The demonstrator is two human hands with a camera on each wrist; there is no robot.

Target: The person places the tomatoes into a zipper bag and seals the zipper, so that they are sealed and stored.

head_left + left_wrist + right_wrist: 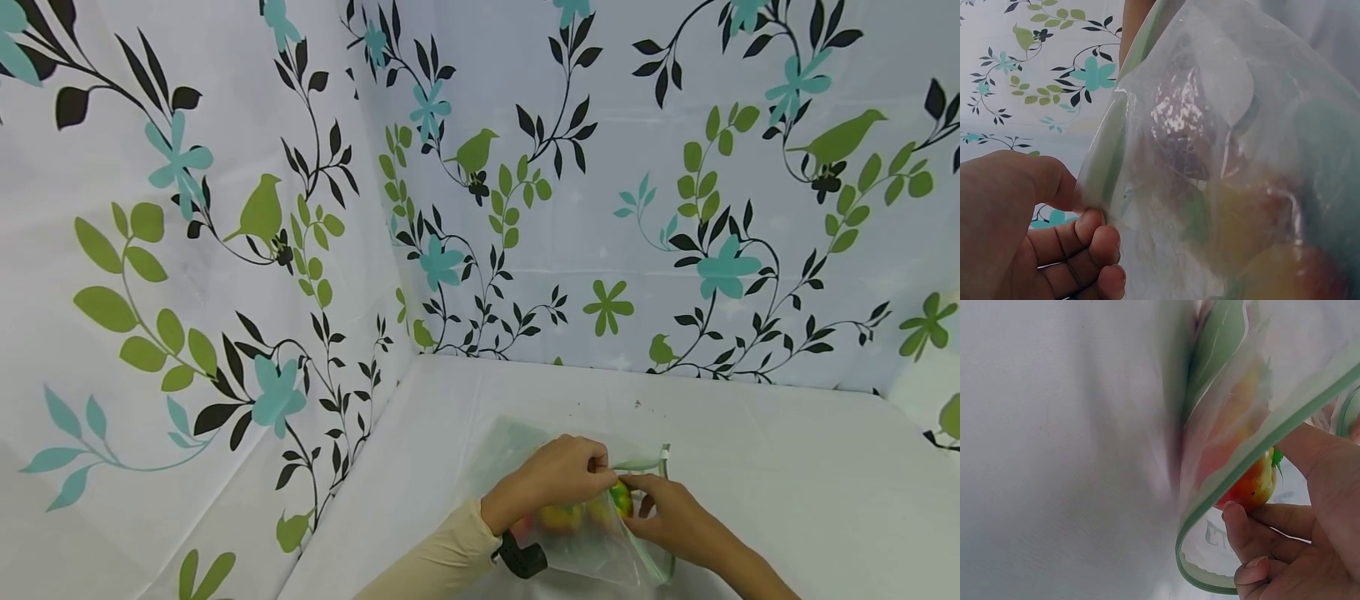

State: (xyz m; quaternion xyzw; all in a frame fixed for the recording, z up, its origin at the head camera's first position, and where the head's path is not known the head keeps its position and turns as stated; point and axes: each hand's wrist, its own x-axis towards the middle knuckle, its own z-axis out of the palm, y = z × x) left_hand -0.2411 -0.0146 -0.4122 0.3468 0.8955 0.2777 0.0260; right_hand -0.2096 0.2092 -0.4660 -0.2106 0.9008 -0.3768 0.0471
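Note:
A clear zip bag [600,554] with a green seal strip lies on the table with its mouth to the right. My left hand [558,471] pinches the bag's edge by the seal, thumb against fingertips, as the left wrist view shows. At the open mouth my right hand [671,515] holds a red-and-yellow fruit [1254,484] with a green tip between thumb and fingers. In the head view this fruit's visible side looks green and yellow. Inside the bag, other yellow and red fruits [561,518] show blurred through the plastic.
A white sheet covers the table [787,483]. Patterned curtains [525,208] with leaves, flowers and birds stand behind and at the left. A black object [523,557] sits below my left wrist, in front of the bag.

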